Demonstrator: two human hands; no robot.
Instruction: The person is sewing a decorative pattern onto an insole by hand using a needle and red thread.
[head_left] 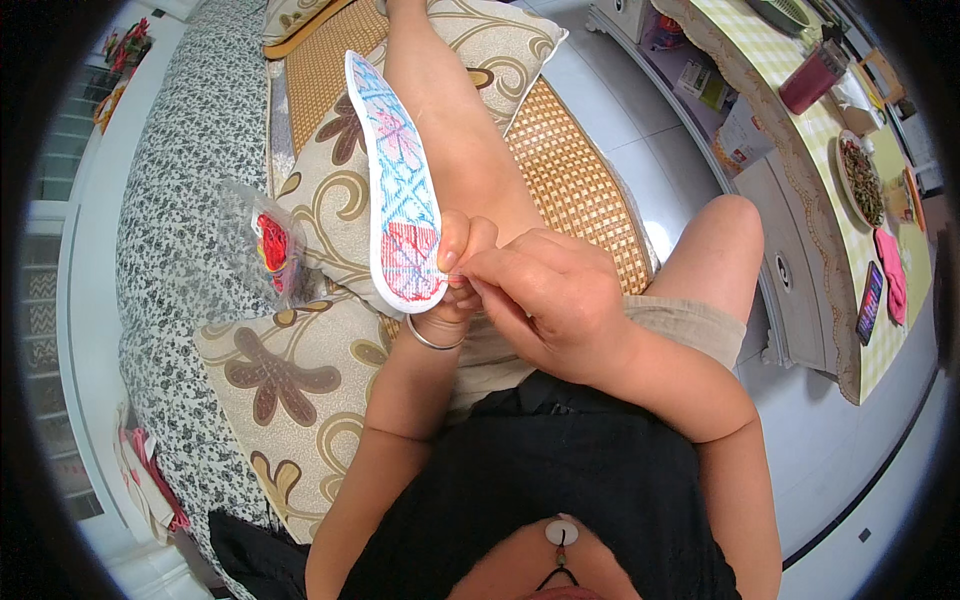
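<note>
A white-edged embroidered insole (400, 180) stands out in front of me, its face stitched in blue, pink and red. My left hand (462, 245) grips its right edge near the heel, thumb on the face and the other fingers partly hidden behind. Close beside it, my right hand (560, 290) is closed in a pinch at the heel's edge. What lies between those fingertips is too small to make out. To the left, a clear plastic bag (275, 250) with red thread and other coloured bits inside rests on the patterned cushions.
Flower-patterned cushions (280, 380) and a woven mat (580, 170) cover the seat around my legs. On the right, a table with a checked cloth (830, 200) bears a dish of food (860, 180), a phone (870, 303), a pink cloth (889, 275) and a dark red bottle (814, 77).
</note>
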